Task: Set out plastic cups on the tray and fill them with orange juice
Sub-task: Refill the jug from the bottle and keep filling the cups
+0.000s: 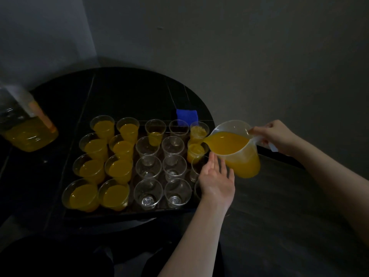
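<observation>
Right hand (276,136) tilting jug (237,148), left hand (216,178) beside

We note a dim room with low light throughout. A grey wall (259,56) fills the upper right and centre of the frame; a paler, bluish-grey wall (40,37) takes the upper left. The two meet in a corner (93,56) running down the upper left. Below them we see a black table (129,92) with a rounded far edge spanning the middle of the frame, faint straight lines crossing its top. At lower right lies a dark surface with a wood-like grain (279,216); whether it is floor or tabletop we cannot tell.
</observation>
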